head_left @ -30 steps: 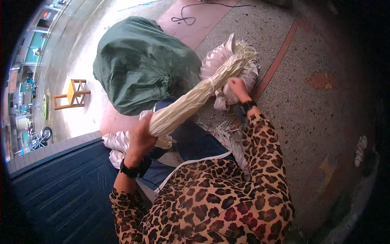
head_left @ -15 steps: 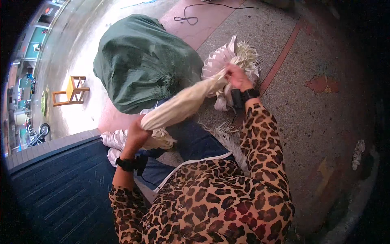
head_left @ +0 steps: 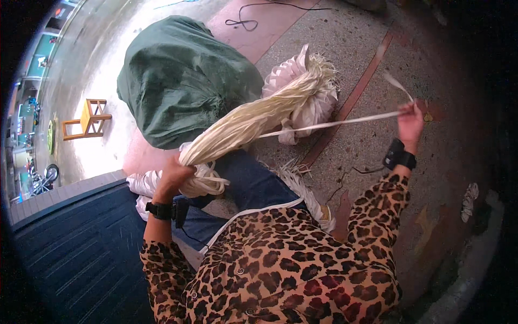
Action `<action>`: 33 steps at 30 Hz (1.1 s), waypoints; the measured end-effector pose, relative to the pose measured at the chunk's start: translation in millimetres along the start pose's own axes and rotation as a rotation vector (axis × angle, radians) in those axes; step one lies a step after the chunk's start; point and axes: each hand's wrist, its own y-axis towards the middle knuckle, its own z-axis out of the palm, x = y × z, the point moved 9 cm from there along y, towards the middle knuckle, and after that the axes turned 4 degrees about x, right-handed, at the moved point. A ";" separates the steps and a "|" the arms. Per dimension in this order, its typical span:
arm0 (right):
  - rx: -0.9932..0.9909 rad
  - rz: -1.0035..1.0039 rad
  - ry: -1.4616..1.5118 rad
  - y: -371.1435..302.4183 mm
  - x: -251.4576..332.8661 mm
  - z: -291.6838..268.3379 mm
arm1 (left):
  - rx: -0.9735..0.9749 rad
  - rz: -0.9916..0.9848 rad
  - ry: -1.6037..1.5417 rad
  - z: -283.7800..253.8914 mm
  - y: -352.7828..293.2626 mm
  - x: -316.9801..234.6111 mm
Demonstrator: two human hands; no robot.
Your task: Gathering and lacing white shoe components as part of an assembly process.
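Observation:
My left hand (head_left: 175,174) is closed round one end of a thick bundle of long cream strips (head_left: 237,124), held slanting up to the right above my knees. The strips' loose far ends spread beside a heap of pinkish-white flat ribbon (head_left: 283,78) on the floor. Out to the right, my right hand (head_left: 411,123) pinches one narrow pale strip (head_left: 340,122), stretched taut back to the bundle, its free end flicking up past my fingers. Below my left hand lies a looped hank of white strips (head_left: 205,181). I cannot tell what the strips are made of.
A big green cloth-covered bulk (head_left: 183,81) stands ahead, left of the ribbon. To my left are a dark blue ridged panel (head_left: 81,248) and, farther off, a small wooden chair (head_left: 89,120). A black cord (head_left: 280,4) lies on the floor at the top. More frayed pale strips (head_left: 305,189) lie by my leg.
My right hand has left the bundle and swung far out to the right, drawing a single strip with it. The bundle's far end has fanned out, while my left hand keeps its grip.

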 end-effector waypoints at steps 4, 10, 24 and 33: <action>-0.310 -0.033 -0.165 -54.6 87.5 -173.4 | 0.013 0.076 0.064 6.1 8.2 -13.1; -0.360 0.769 -0.560 -186.9 -45.2 -241.3 | -0.113 0.408 0.419 18.7 -30.2 -49.3; -0.117 0.210 -0.994 103.1 -33.9 48.2 | -0.107 0.465 0.612 36.7 -57.2 -92.0; 0.464 0.164 -2.085 27.1 -320.3 -87.3 | -0.064 0.520 0.479 55.1 -50.8 -96.4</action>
